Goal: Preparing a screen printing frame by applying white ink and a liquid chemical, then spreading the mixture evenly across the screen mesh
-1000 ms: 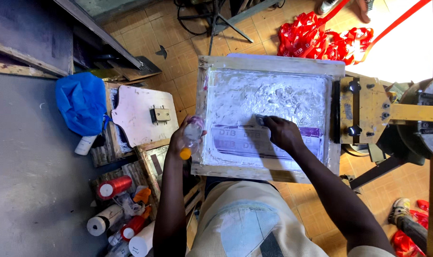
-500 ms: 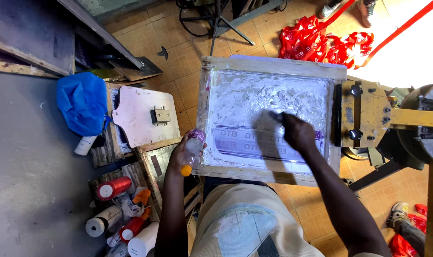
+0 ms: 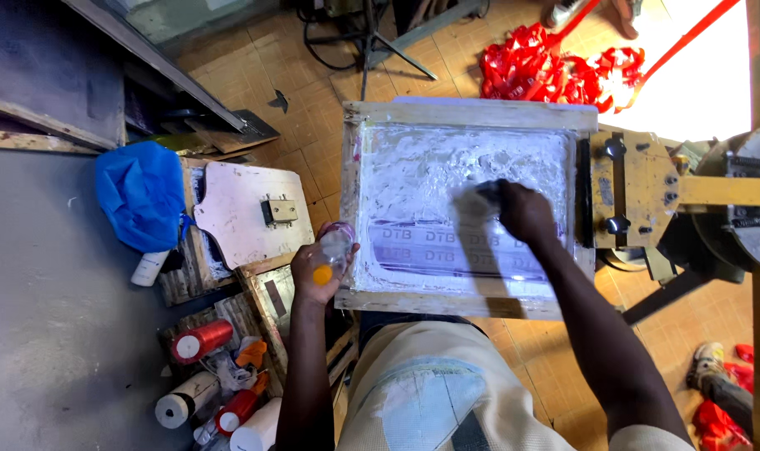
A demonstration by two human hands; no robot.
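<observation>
A wooden-framed printing screen (image 3: 472,114) lies flat in front of me, its mesh smeared white with a band of purple lettering near my side. My right hand (image 3: 524,210) presses a dark rag (image 3: 486,192) on the mesh, right of the middle. My left hand (image 3: 315,269) is at the frame's left edge and grips a small clear bottle (image 3: 333,249) with an orange cap. The bottle is tilted, cap toward me.
A metal clamp arm with black knobs (image 3: 629,188) holds the screen's right side. Left of the screen are a pinkish board (image 3: 238,209), a blue bag (image 3: 139,194), and several spools and bottles (image 3: 205,380). Red strips (image 3: 555,67) lie on the tiled floor beyond.
My right hand has slid the rag from the lower middle of the mesh up and to the right. The left hand with the bottle has stayed at the frame's left edge.
</observation>
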